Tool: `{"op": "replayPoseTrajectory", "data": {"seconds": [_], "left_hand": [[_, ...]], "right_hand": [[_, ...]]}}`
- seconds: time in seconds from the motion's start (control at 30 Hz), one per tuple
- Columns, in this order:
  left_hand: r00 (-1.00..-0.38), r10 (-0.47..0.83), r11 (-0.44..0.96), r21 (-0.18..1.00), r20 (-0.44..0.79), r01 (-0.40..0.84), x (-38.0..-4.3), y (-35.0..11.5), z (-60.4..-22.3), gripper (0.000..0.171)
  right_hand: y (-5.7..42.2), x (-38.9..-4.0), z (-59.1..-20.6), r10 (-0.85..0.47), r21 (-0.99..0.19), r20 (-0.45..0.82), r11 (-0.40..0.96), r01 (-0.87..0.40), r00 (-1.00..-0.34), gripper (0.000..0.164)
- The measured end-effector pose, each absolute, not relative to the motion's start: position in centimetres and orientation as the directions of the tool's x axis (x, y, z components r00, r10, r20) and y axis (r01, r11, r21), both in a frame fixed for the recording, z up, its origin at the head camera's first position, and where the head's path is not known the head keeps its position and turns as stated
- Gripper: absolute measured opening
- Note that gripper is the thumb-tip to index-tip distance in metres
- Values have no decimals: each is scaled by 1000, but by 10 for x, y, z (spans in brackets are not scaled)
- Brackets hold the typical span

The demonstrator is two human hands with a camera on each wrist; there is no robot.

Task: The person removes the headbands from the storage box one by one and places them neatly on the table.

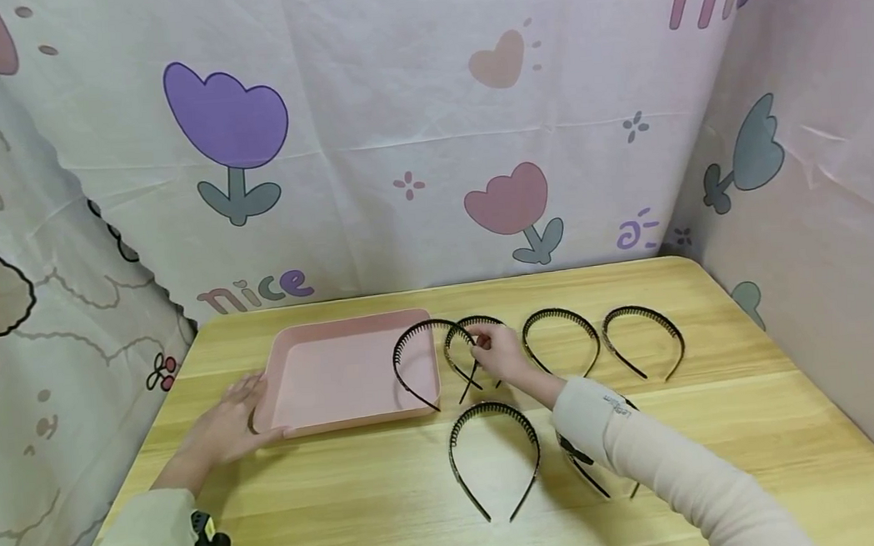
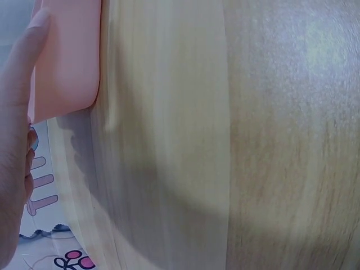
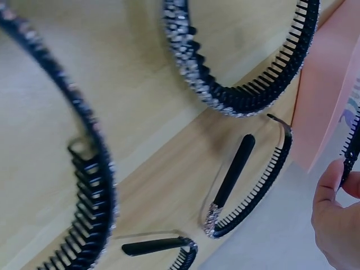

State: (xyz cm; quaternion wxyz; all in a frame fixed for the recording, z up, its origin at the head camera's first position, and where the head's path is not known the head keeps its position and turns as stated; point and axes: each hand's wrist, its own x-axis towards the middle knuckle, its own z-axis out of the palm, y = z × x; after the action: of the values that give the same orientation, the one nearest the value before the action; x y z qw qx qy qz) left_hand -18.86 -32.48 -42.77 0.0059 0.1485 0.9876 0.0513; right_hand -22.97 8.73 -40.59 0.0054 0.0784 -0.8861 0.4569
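In the head view, my right hand (image 1: 500,353) pinches a black toothed headband (image 1: 396,361) at the right side of its arch. This headband overlaps the right end of a shallow pink tray (image 1: 349,427). The right wrist view shows thumb and fingertips on the held headband (image 3: 352,143), which is cut off by the frame. My left hand (image 1: 224,424) rests at the tray's near left corner, its thumb along the front wall and its fingers on the left rim. Behind the right hand, another headband (image 1: 449,354) lies on the table, partly covered.
More black headbands lie on the wooden table (image 1: 346,504): one in front (image 1: 490,407), two at the back right, including the far headband (image 1: 638,309), and one partly under the right sleeve (image 1: 635,444). Their arches carry sparkling stones. Patterned cloth (image 1: 365,85) hangs behind and beside the table.
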Motion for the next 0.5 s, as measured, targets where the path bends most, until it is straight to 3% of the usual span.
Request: {"op": "replayPoseTrajectory", "data": {"seconds": [0.5], "left_hand": [[-955, 297, 948, 118, 14, 296, -185, -322, -427, 99]], "right_hand": [[109, -217, -409, -128, -815, 53, 567, -117, -990, 32]]}}
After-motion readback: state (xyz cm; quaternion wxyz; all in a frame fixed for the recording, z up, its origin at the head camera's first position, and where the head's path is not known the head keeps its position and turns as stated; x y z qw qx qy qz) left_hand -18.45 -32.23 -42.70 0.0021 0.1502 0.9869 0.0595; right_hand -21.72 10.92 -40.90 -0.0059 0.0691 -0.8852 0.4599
